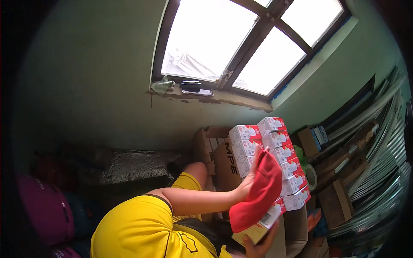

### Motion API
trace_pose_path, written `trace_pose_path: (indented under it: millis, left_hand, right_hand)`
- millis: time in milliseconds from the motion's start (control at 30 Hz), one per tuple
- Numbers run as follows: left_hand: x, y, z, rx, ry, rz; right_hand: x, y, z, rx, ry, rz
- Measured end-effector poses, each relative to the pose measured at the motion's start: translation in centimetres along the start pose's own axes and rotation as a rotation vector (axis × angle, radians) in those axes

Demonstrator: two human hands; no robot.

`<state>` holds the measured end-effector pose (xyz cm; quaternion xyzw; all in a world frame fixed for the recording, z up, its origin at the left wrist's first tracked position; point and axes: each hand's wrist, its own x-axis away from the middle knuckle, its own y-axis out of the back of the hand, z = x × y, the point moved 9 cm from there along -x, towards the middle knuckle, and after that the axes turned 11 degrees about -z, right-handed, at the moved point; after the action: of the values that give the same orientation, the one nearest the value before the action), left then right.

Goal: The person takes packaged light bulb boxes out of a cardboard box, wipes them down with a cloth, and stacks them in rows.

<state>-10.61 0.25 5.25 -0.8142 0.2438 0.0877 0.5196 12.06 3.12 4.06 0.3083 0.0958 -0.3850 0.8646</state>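
My left hand (246,187) reaches across from the left and holds a red cloth (263,185), its fingertips showing at the cloth's upper edge. The cloth hangs down over part of a small carton (270,218). Below, my right hand (261,244) grips that carton, with the thumb on its near side. The carton has a yellowish face, a white face with a barcode, and a red end. Just beyond my hands, white-and-red cartons (294,167) with a pictured white product stand stacked in two columns.
An open cardboard box (296,230) sits under the stack, and a box marked MPE (224,159) stands behind. Long pale strips (378,172) lean at the right. A cloth (163,85) and dark items (193,87) lie on the window sill. Purple bags (45,210) are at the left.
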Motion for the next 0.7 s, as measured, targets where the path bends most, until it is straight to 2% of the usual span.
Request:
trace_pose_path:
  millis: [100, 133, 167, 333, 367, 467, 533, 633, 667, 700]
  left_hand:
    - [0.4, -0.1, -2.0, 0.202, 0.060, 0.014]
    - [1.6, 1.3, 2.2, 0.401, 0.384, -0.016]
    - [3.0, 1.4, 3.5, 0.316, 0.334, 0.098]
    - [7.5, -6.0, -0.9, -0.119, 0.037, 0.669]
    - [7.4, -5.9, -1.7, -0.024, 0.089, 0.631]
    - [7.0, -4.2, 0.0, -0.163, 0.035, 0.577]
    - [6.9, -3.9, 0.2, -0.188, -0.001, 0.552]
    - [5.2, -3.8, -0.5, -0.185, -0.107, 0.563]
    - [4.2, -3.2, -0.2, 0.021, 0.045, 0.485]
    - [3.1, -3.0, -0.7, -0.021, -0.027, 0.488]
  right_hand:
    - [0.2, 2.5, 0.0, 0.070, -0.068, -0.048]
    - [0.2, 3.0, 0.0, 0.032, -0.068, -0.097]
    - [0.2, 3.3, 0.0, -0.014, -0.067, -0.150]
    - [-1.1, 3.1, -0.2, -0.356, -0.058, -0.422]
    - [-1.7, 2.6, -0.3, -0.432, -0.054, -0.446]
    - [-1.8, 2.2, 0.0, -0.632, -0.027, -0.450]
    - [-1.8, 1.2, 0.3, -0.628, -0.029, -0.424]
    - [-0.6, -1.1, 1.1, -0.304, -0.076, -0.381]
    - [-0.5, -2.3, 0.4, -0.230, 0.055, -0.283]
    - [0.6, -3.0, -1.7, -0.085, 0.013, -0.229]
